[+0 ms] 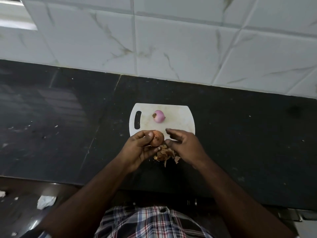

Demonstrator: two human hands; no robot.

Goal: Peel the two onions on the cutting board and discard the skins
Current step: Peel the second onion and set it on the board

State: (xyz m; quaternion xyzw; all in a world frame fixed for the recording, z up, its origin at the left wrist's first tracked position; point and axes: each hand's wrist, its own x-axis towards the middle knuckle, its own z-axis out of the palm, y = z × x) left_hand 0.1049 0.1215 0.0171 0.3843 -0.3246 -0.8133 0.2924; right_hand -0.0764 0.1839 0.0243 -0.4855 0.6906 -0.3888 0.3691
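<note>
counter (240, 134) dark stone, white tile wall behind | left grip (137, 148) holds brown onion (157, 138) | right grip (183, 145) loose, empty

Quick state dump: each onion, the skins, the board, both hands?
Pink onion: peeled, lying on the board.
Brown onion: skin still on, held above the board's near edge.
Skins: loose pile on the counter, not discarded.
Cutting board: flat on the counter.
Left hand: grips the brown onion.
Right hand: open, holds nothing.

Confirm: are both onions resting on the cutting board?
No. Only the peeled onion lies on the cutting board; the left hand grips the brown onion.
</note>
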